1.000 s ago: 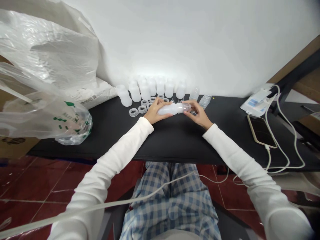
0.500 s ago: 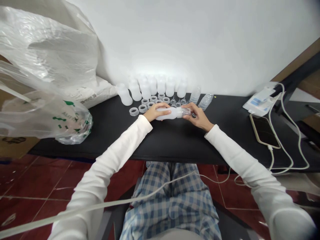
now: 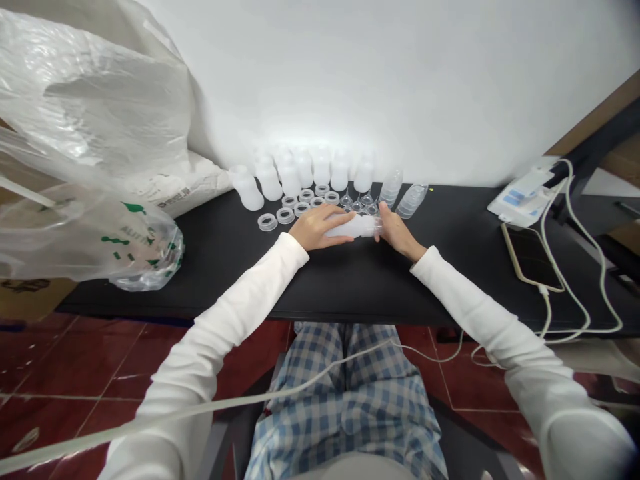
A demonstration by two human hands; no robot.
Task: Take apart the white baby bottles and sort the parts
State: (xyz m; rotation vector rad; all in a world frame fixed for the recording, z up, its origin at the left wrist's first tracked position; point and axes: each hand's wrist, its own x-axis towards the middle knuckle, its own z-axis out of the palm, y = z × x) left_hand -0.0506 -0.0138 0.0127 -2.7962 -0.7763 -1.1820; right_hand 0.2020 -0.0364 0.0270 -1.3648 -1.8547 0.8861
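A white baby bottle (image 3: pixel 352 227) lies sideways just above the black table, spanning both hands. My left hand (image 3: pixel 319 228) is wrapped round its body. At the other end, my right hand (image 3: pixel 397 231) is closed round the clear cap (image 3: pixel 373 225), its palm against the tip and its thumb on top. Behind the hands are several clear collar rings (image 3: pixel 285 215) and several clear teats (image 3: pixel 357 205). A row of white bottles (image 3: pixel 323 167) stands along the wall, with stacked clear caps (image 3: pixel 391 187) to their right and a second, tilted cap stack (image 3: pixel 413 200).
Clear plastic bags (image 3: pixel 145 247) and a large white sack (image 3: pixel 100 87) crowd the left end of the black table (image 3: pixel 345 287). On the right lie a phone (image 3: pixel 534 259), white cables and a white-and-blue packet (image 3: pixel 523 197). A cable crosses above my lap.
My right hand has turned and now presses its palm to the cap end, where fingertips pinched it before. The bottle has shifted slightly right, and my left hand has moved with it.
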